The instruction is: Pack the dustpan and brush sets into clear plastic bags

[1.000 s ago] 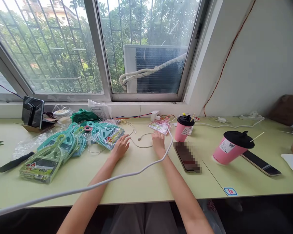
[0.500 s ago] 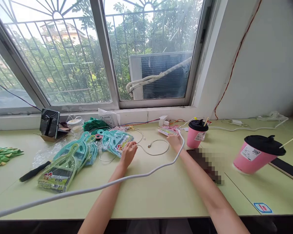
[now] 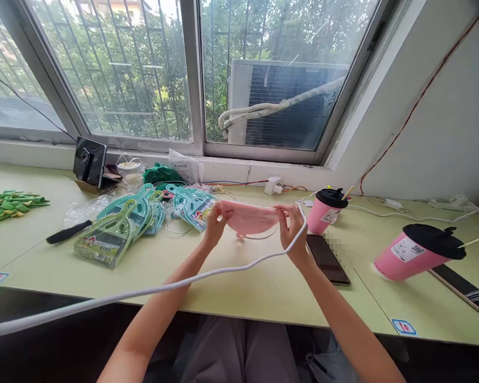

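From afar, I am pinching the pink dustpan (image 3: pixel 252 219) at both sides with left hand (image 3: pixel 214 225) and right hand (image 3: pixel 294 232), above the table (image 3: pixel 241 291), inward from its front edge. It is seeming light, stiff; side rims are suiting the grip.

On and above the worktop (image 3: pixel 239 292) we count two hands (image 3: pixel 214 227), one pink plastic piece (image 3: pixel 249 219), two pink cups (image 3: pixel 417 267) with two black lids (image 3: pixel 331 199) and two straws (image 3: pixel 348 192), two phones (image 3: pixel 329 260), two number labels (image 3: pixel 404 326), one propped tablet (image 3: pixel 90 162), one long black object (image 3: pixel 68 232) and one white adapter (image 3: pixel 273 185). The wrapped dustpans (image 3: pixel 104 242) and green strips (image 3: pixel 8 205) overlap too much for us to count.
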### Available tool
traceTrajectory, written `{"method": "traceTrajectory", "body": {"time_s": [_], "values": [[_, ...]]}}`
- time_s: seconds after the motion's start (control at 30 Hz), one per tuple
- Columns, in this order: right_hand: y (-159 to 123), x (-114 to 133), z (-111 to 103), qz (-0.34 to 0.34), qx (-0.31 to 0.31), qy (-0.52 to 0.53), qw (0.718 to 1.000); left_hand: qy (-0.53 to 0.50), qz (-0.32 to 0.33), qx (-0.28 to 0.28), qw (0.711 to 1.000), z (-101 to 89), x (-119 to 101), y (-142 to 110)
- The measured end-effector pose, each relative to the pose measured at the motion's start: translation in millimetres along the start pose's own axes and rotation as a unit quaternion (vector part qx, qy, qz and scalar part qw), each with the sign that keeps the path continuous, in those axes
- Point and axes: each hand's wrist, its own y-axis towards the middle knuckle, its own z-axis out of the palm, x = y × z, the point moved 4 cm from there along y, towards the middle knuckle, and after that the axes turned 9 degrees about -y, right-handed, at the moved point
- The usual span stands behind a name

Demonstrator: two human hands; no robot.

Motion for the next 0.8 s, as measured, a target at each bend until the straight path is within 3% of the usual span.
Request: {"method": "traceTrajectory", "body": {"time_s": [0.07,0.17,0.3,0.43,0.57,0.7,0.8], "values": [[7,-16,10,0.06,0.027,0.074,0.995,-0.015,-0.04,0.009,0.999,0.8,-13,10],[4,-38,34,0.093,0.13,0.12,0.98,0.013,-0.075,0.084,0.994,3.4,-18,31],[-23,-57,68,0.126,0.257,0.094,0.954,0.12,-0.12,0.229,0.959,11.8,5,51],[-47,-58,89,0.098,0.271,0.005,0.957,0.166,-0.197,0.328,0.909,30.2,48,44],[-57,-51,96,0.087,0.303,-0.028,0.949,0.198,-0.212,0.338,0.895,45.0,76,26],[-56,-50,93,0.115,0.302,-0.047,0.945,0.2,-0.215,0.338,0.894,44.7,82,15],[-51,-49,90,0.076,0.289,-0.073,0.952,0.191,-0.217,0.357,0.888,45.4,77,10]]}}
